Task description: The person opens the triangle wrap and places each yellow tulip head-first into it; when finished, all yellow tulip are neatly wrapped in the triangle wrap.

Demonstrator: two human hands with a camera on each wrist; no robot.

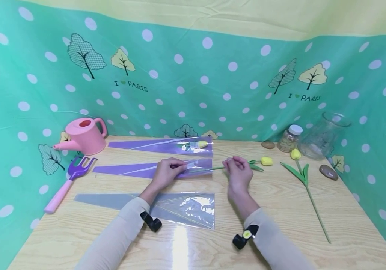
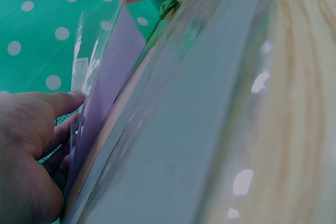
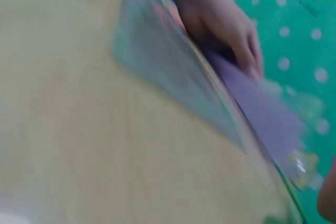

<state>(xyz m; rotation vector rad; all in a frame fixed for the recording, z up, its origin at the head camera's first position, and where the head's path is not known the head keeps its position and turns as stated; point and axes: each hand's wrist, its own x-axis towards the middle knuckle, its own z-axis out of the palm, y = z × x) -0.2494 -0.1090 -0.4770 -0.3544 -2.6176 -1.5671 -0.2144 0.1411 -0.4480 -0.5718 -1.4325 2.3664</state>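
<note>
My left hand [image 1: 178,165] pinches the open end of a purple cone-shaped flower sleeve [image 1: 139,170] lying on the wooden table [image 1: 281,225]. My right hand [image 1: 231,162] pinches the green stem of a yellow tulip [image 1: 266,161], whose stem end points into the sleeve's mouth. In the left wrist view my left hand [image 2: 63,114] spreads the purple sleeve [image 2: 113,72] with thumb and fingers, and the tulip stem [image 2: 169,6] comes in from the top. The right wrist view is blurred; it shows the left hand [image 3: 226,24] on the purple sleeve [image 3: 262,108].
A grey clear sleeve [image 1: 179,206] lies nearest me. A purple sleeve holding a tulip [image 1: 166,145] lies farther back. A second loose tulip [image 1: 302,176] lies at the right. A pink watering can [image 1: 83,135], purple rake [image 1: 69,178], jar [image 1: 290,138], glass vase [image 1: 321,137] and stones [image 1: 328,171] ring the table.
</note>
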